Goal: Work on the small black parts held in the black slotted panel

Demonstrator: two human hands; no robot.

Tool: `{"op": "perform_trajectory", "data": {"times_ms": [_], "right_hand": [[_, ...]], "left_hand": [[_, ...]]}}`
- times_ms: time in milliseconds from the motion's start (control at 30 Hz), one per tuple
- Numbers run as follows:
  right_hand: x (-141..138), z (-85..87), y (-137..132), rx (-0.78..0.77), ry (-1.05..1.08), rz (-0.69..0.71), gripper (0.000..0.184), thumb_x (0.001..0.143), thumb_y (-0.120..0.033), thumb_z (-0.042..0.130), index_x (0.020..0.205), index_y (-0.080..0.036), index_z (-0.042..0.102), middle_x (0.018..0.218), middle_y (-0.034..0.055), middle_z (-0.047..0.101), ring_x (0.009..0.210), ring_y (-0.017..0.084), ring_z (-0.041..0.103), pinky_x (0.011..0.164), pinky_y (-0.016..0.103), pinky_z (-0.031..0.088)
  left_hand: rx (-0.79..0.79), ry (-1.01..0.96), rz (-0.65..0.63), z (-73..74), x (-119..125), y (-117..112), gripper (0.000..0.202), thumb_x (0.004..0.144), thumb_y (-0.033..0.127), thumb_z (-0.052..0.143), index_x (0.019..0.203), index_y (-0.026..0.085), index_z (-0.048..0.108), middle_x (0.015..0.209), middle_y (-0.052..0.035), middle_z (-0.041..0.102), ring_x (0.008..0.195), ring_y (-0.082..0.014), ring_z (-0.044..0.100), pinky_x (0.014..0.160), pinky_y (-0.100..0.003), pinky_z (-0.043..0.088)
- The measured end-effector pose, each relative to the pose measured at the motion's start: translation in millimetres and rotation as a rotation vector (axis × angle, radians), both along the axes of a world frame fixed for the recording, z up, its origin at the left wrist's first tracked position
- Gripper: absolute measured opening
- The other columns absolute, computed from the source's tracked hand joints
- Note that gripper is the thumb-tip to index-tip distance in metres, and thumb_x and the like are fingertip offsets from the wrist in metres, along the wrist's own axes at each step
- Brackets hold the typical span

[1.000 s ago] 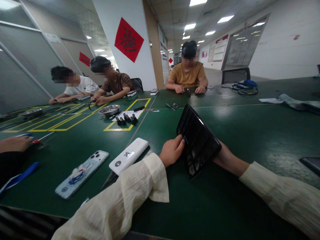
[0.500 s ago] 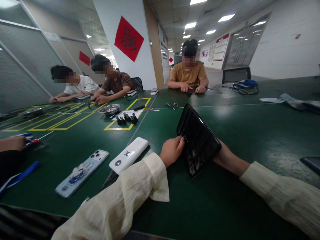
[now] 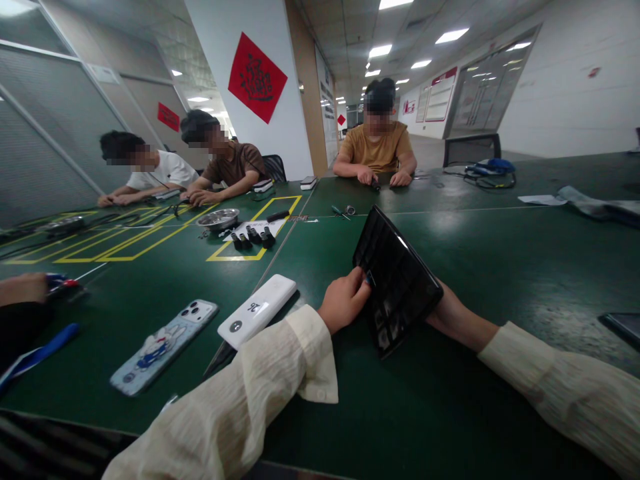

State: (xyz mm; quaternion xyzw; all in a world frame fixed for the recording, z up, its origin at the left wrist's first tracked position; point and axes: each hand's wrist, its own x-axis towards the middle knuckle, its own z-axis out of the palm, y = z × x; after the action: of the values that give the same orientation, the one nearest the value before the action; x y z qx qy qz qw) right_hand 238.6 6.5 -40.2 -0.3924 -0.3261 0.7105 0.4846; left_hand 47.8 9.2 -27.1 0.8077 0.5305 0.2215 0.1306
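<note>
My left hand (image 3: 345, 301) is closed at the left edge of a black tablet (image 3: 393, 283), its thumb against the glossy screen side. A small blue spot shows at the thumb tip; what it is I cannot make out. The tablet is held up tilted above the green table, with ceiling lights mirrored on it. My right hand (image 3: 447, 305) grips it from behind at the lower right edge, and most of those fingers are hidden. Left of my left forearm lie a white power bank (image 3: 258, 308) marked 26 and a phone in a rabbit-pattern case (image 3: 163, 347).
A metal bowl (image 3: 219, 219) stands near several black cylindrical parts (image 3: 253, 237) on white paper. Another person's hand (image 3: 23, 289) is at the left edge, above a blue strap (image 3: 47, 348). A dark device (image 3: 623, 327) lies far right. Three people sit across the green table (image 3: 500, 267).
My left fingers have shifted slightly on the tablet's edge. The tablet and my right hand stay almost still. Opposite, the person's hand with a small dark object has moved slightly left.
</note>
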Motion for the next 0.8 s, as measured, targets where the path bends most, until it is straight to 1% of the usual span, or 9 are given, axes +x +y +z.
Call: {"op": "perform_trajectory", "data": {"times_ms": [133, 233, 333, 433, 533, 700, 800], "right_hand": [[0.1, -2.7, 1.3, 0.042, 0.013, 0.017, 0.019, 0.076, -0.035, 0.053, 0.093, -0.03, 0.061, 0.076, -0.0015, 0.064, 0.067, 0.018, 0.059, 0.058, 0.031, 0.049], [-0.9, -2.2, 1.0, 0.019, 0.025, 0.006, 0.019, 0.076, -0.035, 0.053, 0.093, -0.031, 0.06, 0.074, -0.0027, 0.064, 0.067, 0.017, 0.059, 0.057, 0.03, 0.049], [-1.5, 0.0, -0.1, -0.009, 0.035, -0.001, 0.02, 0.076, -0.034, 0.053, 0.094, -0.031, 0.06, 0.074, -0.0032, 0.064, 0.065, 0.016, 0.059, 0.056, 0.029, 0.048], [-1.0, 2.0, -1.0, -0.011, 0.026, 0.006, 0.02, 0.076, -0.035, 0.053, 0.094, -0.03, 0.06, 0.076, -0.0019, 0.064, 0.066, 0.017, 0.06, 0.059, 0.031, 0.049], [-0.7, 2.6, -1.1, -0.04, 0.02, -0.004, 0.022, 0.077, -0.035, 0.052, 0.096, -0.029, 0.06, 0.078, -0.0009, 0.065, 0.069, 0.018, 0.061, 0.064, 0.034, 0.051], [-1.6, 3.0, -1.5, -0.061, 0.055, -0.019, 0.02, 0.077, -0.033, 0.052, 0.095, -0.029, 0.06, 0.076, -0.0018, 0.064, 0.069, 0.017, 0.06, 0.058, 0.03, 0.05], [-1.6, 3.5, -2.0, -0.07, 0.033, -0.029, 0.018, 0.077, -0.032, 0.053, 0.092, -0.029, 0.06, 0.076, -0.0017, 0.064, 0.07, 0.018, 0.06, 0.06, 0.031, 0.05]], "left_hand": [[-0.01, 0.0, -0.005, -1.6, -1.0, 0.9, 0.024, 0.09, 0.033, 0.028, 0.089, 0.019, 0.047, 0.077, -0.003, 0.06, 0.071, -0.0174, 0.058, 0.063, -0.026, 0.039], [-0.012, -0.003, -0.016, -2.7, -1.7, 1.3, 0.026, 0.09, 0.034, 0.027, 0.087, 0.019, 0.048, 0.075, -0.0027, 0.059, 0.068, -0.0168, 0.057, 0.062, -0.025, 0.038], [0.007, -0.014, -0.022, -3.3, -1.8, 1.7, 0.033, 0.091, 0.037, 0.023, 0.082, 0.019, 0.049, 0.07, -0.0023, 0.057, 0.064, -0.0162, 0.055, 0.059, -0.025, 0.036], [0.01, -0.03, -0.029, -3.9, -1.0, 2.6, 0.043, 0.092, 0.04, 0.019, 0.075, 0.018, 0.051, 0.066, -0.0024, 0.055, 0.061, -0.0154, 0.053, 0.058, -0.025, 0.035], [-0.03, -0.08, -0.018, -5.0, -0.3, 3.8, 0.05, 0.092, 0.044, 0.018, 0.072, 0.017, 0.054, 0.064, -0.0026, 0.056, 0.06, -0.0144, 0.052, 0.056, -0.024, 0.035], [-0.112, -0.157, 0.014, -6.2, -0.3, 5.4, 0.056, 0.09, 0.051, 0.019, 0.069, 0.016, 0.057, 0.057, -0.0017, 0.053, 0.055, -0.0134, 0.05, 0.051, -0.023, 0.034], [-0.125, -0.189, 0.009, -5.6, -0.3, 5.5, 0.055, 0.09, 0.051, 0.019, 0.07, 0.016, 0.057, 0.057, -0.0012, 0.053, 0.055, -0.0136, 0.05, 0.052, -0.023, 0.035]]}}
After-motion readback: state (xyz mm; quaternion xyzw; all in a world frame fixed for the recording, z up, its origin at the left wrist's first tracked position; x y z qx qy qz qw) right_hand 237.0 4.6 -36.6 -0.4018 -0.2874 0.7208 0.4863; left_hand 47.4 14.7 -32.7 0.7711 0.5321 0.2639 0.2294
